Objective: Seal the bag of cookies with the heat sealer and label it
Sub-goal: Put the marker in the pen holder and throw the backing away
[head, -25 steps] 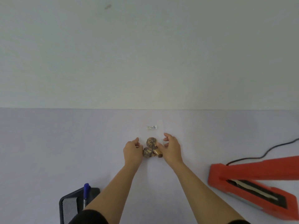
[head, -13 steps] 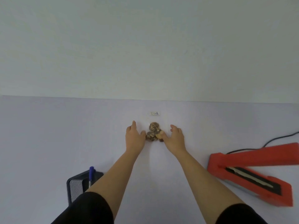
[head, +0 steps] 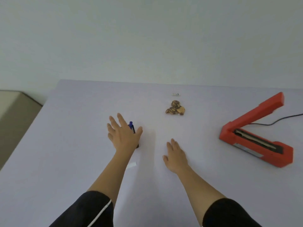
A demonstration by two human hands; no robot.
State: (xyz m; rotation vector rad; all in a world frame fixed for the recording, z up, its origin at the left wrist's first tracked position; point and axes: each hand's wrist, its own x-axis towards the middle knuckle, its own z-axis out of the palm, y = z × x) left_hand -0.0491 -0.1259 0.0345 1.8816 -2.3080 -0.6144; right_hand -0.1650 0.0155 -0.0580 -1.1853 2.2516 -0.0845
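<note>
A clear bag of brown cookies (head: 175, 108) lies on the pale table (head: 65, 145), toward its far side. A small white label (head: 176, 94) sits just beyond the bag. The red heat sealer (head: 255, 133) stands at the right with its arm raised. My left hand (head: 123, 133) hovers with fingers spread over a black mesh pen holder, which it mostly hides; a blue pen (head: 131, 125) sticks out past the fingers. My right hand (head: 176, 155) rests flat on the table, nothing in it, well short of the bag.
A black cord (head: 278, 120) runs from the sealer off the right edge. A small white slip (head: 132, 164) lies by my left forearm. The table's left edge drops to a beige surface (head: 14, 108). A plain wall rises behind the table.
Both hands have let go of the cookie bag and pulled back toward me. My left hand has moved left over the pen holder. The view has shifted back and left.
</note>
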